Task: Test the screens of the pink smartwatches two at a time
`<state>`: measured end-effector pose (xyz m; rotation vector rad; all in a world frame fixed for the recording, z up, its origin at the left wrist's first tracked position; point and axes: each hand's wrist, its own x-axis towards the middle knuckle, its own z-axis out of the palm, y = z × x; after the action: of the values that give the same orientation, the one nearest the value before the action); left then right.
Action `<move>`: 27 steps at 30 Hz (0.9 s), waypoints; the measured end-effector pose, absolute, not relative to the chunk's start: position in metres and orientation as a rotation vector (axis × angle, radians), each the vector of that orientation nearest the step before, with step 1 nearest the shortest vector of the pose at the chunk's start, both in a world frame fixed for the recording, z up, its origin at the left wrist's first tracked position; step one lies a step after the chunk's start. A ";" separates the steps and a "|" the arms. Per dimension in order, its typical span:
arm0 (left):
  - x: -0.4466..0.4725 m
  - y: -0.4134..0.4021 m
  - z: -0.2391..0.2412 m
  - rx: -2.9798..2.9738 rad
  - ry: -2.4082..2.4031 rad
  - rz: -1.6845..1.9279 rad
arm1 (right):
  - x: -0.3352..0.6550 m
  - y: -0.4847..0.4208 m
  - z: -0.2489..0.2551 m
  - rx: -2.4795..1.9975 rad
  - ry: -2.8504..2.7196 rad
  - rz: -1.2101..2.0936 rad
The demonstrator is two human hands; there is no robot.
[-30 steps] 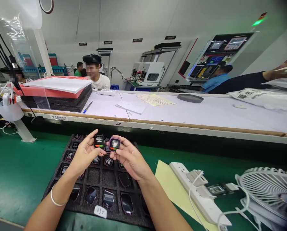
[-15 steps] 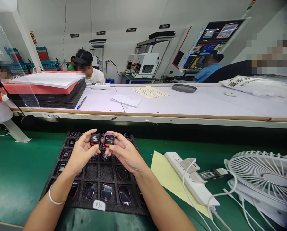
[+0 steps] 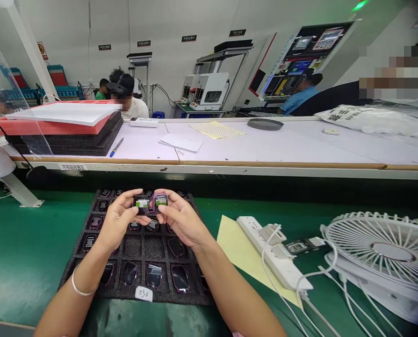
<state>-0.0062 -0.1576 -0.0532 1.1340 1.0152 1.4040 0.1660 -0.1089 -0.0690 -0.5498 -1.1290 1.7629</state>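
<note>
My left hand [image 3: 121,217] grips a dark smartwatch body [image 3: 142,204] without a strap, its thumb low on the lit screen. A second smartwatch body with a purple edge [image 3: 160,202] is pinched in my right hand [image 3: 181,217]. Both screens face me, side by side, showing white and green areas; the text is too small to read. Below the hands lies a black foam tray [image 3: 132,248] with several more watch bodies in its pockets, partly hidden by my hands and forearms. Two middle pockets hold nothing. A "030" label [image 3: 144,294] sits on the tray's front edge.
Right of the tray, a white power strip [image 3: 265,248] rests on yellow paper [image 3: 230,238], beside cables and a white fan [image 3: 377,248]. A raised white shelf [image 3: 223,150] runs behind, with stacked foam trays [image 3: 72,135] at left. Other people sit beyond.
Both watch screens have switched from white text on black with an orange-red patch to white and green areas. Both thumbs have shifted slightly on the screens. The view has moved a little.
</note>
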 end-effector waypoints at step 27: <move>-0.011 -0.144 -0.015 1.170 0.829 1.447 | 0.165 -0.090 -0.027 -0.440 -1.254 1.671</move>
<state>-0.0113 -0.1441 -0.0149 1.1698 0.8292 1.4473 0.1653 -0.0899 -0.0270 -0.4400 -1.2545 1.6715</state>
